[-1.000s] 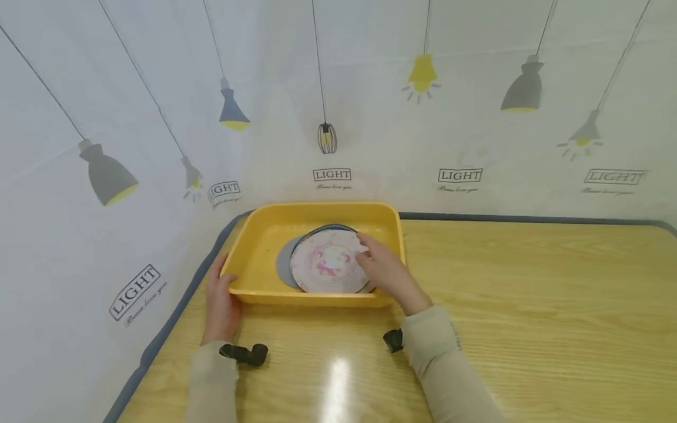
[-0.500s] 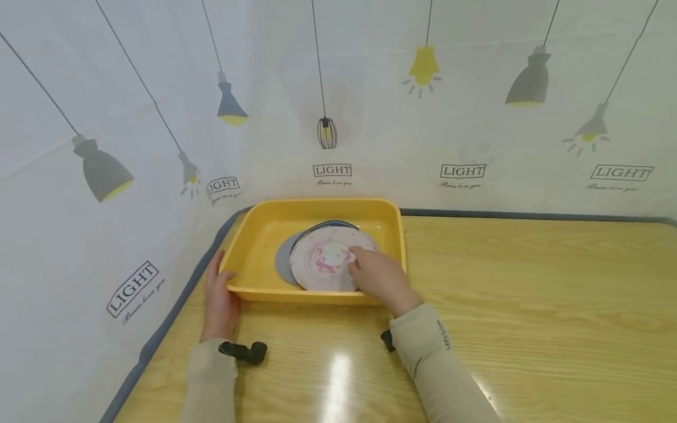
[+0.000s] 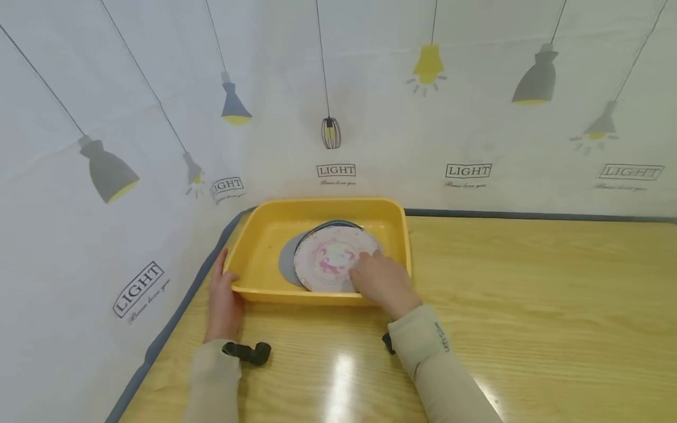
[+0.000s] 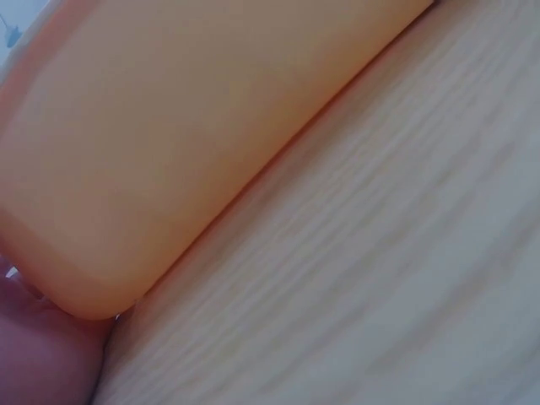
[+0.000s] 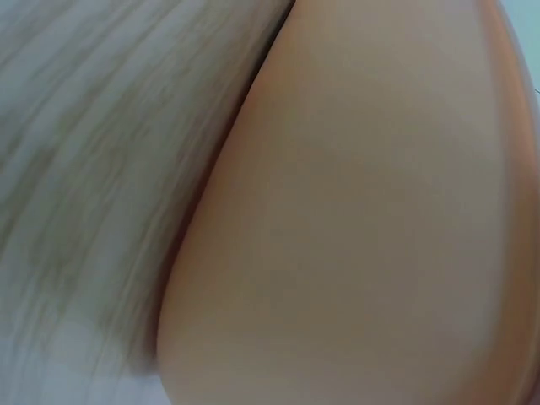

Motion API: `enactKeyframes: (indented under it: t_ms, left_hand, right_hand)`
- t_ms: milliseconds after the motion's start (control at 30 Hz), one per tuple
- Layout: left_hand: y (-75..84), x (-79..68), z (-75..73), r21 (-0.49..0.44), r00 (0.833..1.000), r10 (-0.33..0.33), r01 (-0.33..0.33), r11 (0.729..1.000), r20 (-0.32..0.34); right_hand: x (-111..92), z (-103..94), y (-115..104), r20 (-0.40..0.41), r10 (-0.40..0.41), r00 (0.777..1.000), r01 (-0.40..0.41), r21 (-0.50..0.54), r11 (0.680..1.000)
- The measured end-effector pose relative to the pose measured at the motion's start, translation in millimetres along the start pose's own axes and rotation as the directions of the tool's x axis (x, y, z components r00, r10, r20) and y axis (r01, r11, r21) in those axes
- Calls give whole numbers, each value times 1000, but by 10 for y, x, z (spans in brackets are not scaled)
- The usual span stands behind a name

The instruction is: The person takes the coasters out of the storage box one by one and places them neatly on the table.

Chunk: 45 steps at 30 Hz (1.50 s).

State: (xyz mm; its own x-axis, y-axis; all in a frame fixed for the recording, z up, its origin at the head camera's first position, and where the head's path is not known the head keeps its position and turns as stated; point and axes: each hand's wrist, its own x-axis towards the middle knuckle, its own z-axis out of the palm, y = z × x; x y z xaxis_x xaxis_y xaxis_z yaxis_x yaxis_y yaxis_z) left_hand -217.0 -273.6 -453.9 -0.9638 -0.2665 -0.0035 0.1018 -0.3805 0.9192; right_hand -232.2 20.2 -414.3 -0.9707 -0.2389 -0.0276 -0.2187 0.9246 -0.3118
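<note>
while the yellow tray point(image 3: 322, 201) is kept held at its front left corner by the left hand point(image 3: 224, 302), thumb over the rim, the right hand point(image 3: 383, 282) has been drawn back, in the head view, from near the plate's middle to its right side, fingers now more curled. whether the pink-patterned plate point(image 3: 325, 258) is held in that grip cannot be told; fingertips hidden. plate still set in the tray, over a grey disc point(image 3: 288, 261) and a dark-rimmed round piece point(image 3: 337, 223). judged: plate being handled in place, no lift made out.

room: plate's front edge masked by the tray's front wall; bare tray floor left of the disc. rear of tray close to the table's back edge; more table point(image 3: 529, 305) to the right.

left wrist view: tray's outer wall seen along the table, part of the left hand against its corner.

right wrist view: outer wall and table only; grip not shown.
</note>
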Motion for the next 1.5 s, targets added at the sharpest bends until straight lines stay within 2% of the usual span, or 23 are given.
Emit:
enactKeyframes:
  t_ms: [100,200,367,467,600,733,1033,1267,1500]
  left_hand:
    - [-31,15,20,9,1000,6,-6,1000,14]
    - [-49,39,15,9,1000,25,-25,1000,17]
    - [-50,40,0,4,999,34,-34,999,18]
    - [-59,38,-1,-11,999,40,-40,999,19]
    - [-80,45,1,-27,999,47,-47,999,16]
    - [-86,45,-6,-21,999,42,-42,999,2]
    - [-49,25,-5,28,1000,18,-18,999,22]
    - [-61,21,-17,46,999,25,-27,999,25]
    - [-72,31,-19,40,999,41,-42,998,34]
  right_hand:
    - [-8,-23,23,33,16,999,-16,7,1000]
    - [-3,-52,29,51,1,999,-4,58,998]
    - [15,-69,15,36,-19,999,15,126,992]
    - [4,-63,10,37,4,999,-9,141,990]
    - [-23,-51,2,36,37,999,-42,135,990]
    - [-28,-43,-8,44,32,999,-37,112,993]
    - [-26,-35,-17,122,63,991,-62,-13,998]
    - [-16,-36,15,124,29,992,-39,84,996]
    - [-24,-28,34,120,-44,992,38,46,998]
